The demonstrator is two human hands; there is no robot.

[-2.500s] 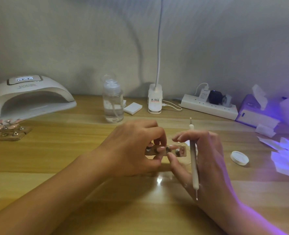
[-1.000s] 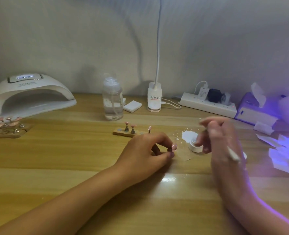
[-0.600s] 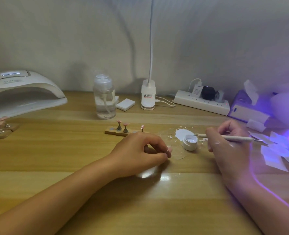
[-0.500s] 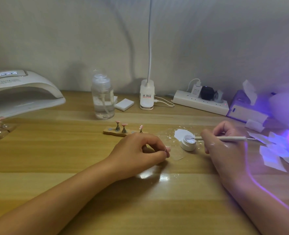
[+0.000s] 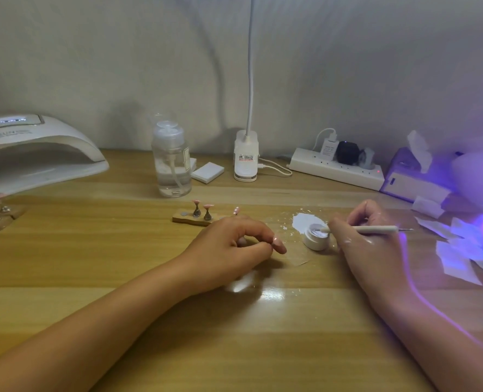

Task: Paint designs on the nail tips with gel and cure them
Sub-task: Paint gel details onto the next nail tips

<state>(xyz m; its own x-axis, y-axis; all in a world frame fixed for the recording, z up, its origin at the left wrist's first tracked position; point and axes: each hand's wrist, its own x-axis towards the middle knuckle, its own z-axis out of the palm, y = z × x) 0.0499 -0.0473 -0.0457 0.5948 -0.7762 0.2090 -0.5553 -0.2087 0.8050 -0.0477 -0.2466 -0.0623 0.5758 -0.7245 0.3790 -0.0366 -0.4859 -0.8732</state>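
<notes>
Left hand rests on surface, fingers curled, pinching pink nail tip at thumb and index. Right hand grips white dotting pen, end dipped in open gel jar holding white gel. Wooden holder behind left hand carries two more pink tips.

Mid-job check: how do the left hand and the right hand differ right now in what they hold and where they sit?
The left hand pinches a pink nail tip; the right hand grips a white pen. The left hand sits apart from the gel jar; the right hand dips the pen's end into it. Purple light edges the right hand, not the left hand. Both are low over the wooden table.
</notes>
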